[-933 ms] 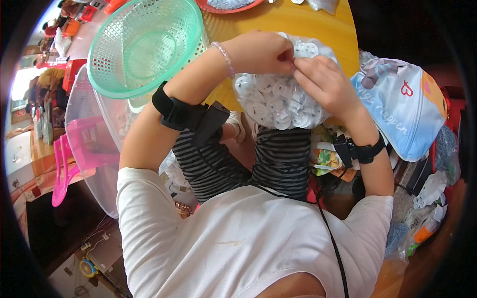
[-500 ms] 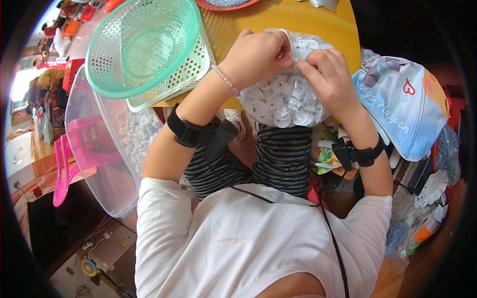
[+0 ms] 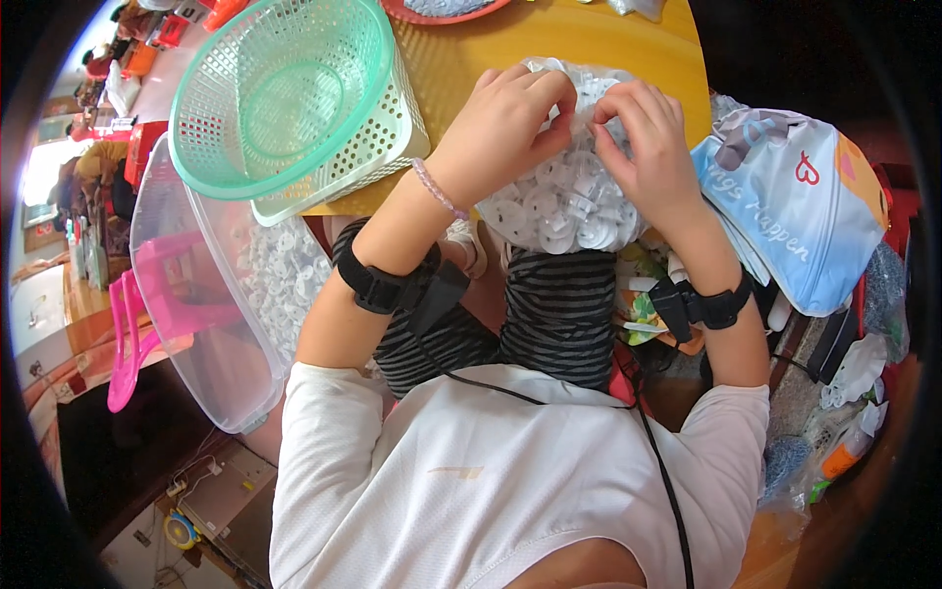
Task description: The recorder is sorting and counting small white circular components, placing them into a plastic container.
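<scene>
A clear plastic bag [image 3: 564, 211] full of small white round plastic parts rests at the table's near edge, just above my striped trouser legs. My left hand [image 3: 515, 113] is closed in a pinch over the bag's top, with its thumb and fingertips on the thin film. Across a narrow gap, my right hand [image 3: 643, 133] also has bent fingers and thumb drawn together at the film. The bag's mouth is partly hidden by my fingers.
A green basket [image 3: 368, 128] stands in a white perforated basket [image 3: 407, 137] on the yellow table [image 3: 461, 59]. To the left, a clear tub [image 3: 221, 363] holds many white parts beside a pink plastic chair [image 3: 123, 363]. A light-blue bag [image 3: 795, 216] lies at right.
My hands have drawn slightly apart at the bag's top. The left has turned so its knuckles face up more, and the right fingers have curled further from the thumb.
</scene>
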